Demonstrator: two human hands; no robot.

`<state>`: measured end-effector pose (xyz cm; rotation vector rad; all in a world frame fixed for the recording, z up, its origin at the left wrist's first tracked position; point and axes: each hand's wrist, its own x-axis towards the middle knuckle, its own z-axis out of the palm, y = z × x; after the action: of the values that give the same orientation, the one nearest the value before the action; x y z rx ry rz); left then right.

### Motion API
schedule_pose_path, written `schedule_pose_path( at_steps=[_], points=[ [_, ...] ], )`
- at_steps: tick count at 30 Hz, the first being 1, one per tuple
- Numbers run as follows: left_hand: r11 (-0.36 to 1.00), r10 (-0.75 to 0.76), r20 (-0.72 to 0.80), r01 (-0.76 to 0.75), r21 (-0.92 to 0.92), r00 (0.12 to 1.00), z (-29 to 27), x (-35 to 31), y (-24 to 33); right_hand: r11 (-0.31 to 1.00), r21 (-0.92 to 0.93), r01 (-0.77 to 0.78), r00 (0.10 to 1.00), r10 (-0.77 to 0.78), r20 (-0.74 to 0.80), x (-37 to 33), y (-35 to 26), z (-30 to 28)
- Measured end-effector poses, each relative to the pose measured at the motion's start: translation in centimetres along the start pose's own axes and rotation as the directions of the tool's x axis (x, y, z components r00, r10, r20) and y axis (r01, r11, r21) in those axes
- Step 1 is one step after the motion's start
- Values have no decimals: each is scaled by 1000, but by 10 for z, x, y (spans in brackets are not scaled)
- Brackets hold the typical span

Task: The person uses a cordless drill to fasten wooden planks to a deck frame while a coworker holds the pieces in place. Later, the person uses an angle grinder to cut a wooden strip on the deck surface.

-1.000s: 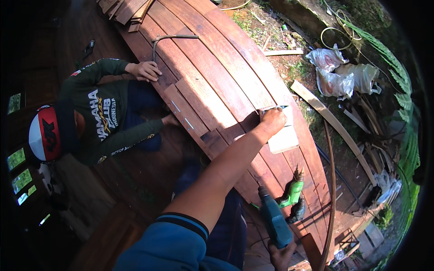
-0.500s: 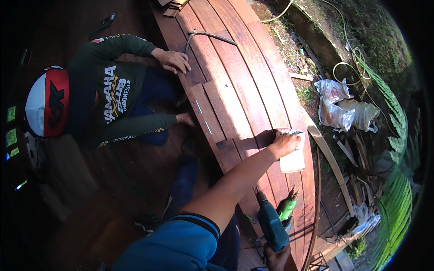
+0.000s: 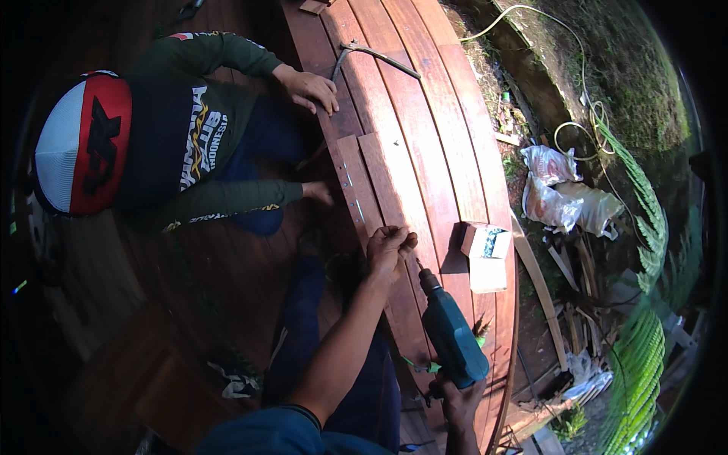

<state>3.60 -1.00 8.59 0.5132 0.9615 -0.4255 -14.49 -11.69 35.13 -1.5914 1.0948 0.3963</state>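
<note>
My left hand (image 3: 388, 250) is pinched closed over the deck boards, just beside the tip of a drill. Whatever its fingertips hold is too small to make out. In my right hand (image 3: 461, 402) is the grip of a dark teal power drill (image 3: 453, 334), its bit pointing up and left toward my left fingers. An open small cardboard box (image 3: 476, 241) stands on the boards to the right, its pale flap folded down toward me and small shiny pieces inside. A green tool (image 3: 481, 341) lies partly hidden behind the drill.
Reddish wooden boards (image 3: 425, 163) curve away from me. A co-worker (image 3: 174, 136) in a dark long-sleeved shirt crouches at left, one hand (image 3: 315, 91) on the boards' edge. Farther off lies a bent metal bar (image 3: 379, 57). Plastic bags (image 3: 553, 201) and wood scraps lie beyond the right edge.
My left hand has come away from the box, moving left to near the drill bit. My right hand has raised the drill slightly forward. The box's contents now show.
</note>
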Motion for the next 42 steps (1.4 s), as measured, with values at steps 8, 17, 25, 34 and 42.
schedule_pose_path(
  at_steps=[8,17,25,34,42],
  points=[
    [788,-230,26,201,-581,973,-25,-4,55,993,111,35,993,-47,112,34,-54,65],
    [887,-146,47,152,-436,988,-20,1,72,989,-121,87,986,-68,152,44,-81,84],
    [851,-192,140,236,-469,971,-15,50,82,387,-709,590,790,-461,405,92,-121,98],
    [504,-135,103,158,-849,985,24,141,88,376,-678,631,759,-478,441,147,-170,164],
    [599,-122,118,168,-783,986,20,129,104,280,-677,681,712,-470,522,165,-187,176]
  ],
)
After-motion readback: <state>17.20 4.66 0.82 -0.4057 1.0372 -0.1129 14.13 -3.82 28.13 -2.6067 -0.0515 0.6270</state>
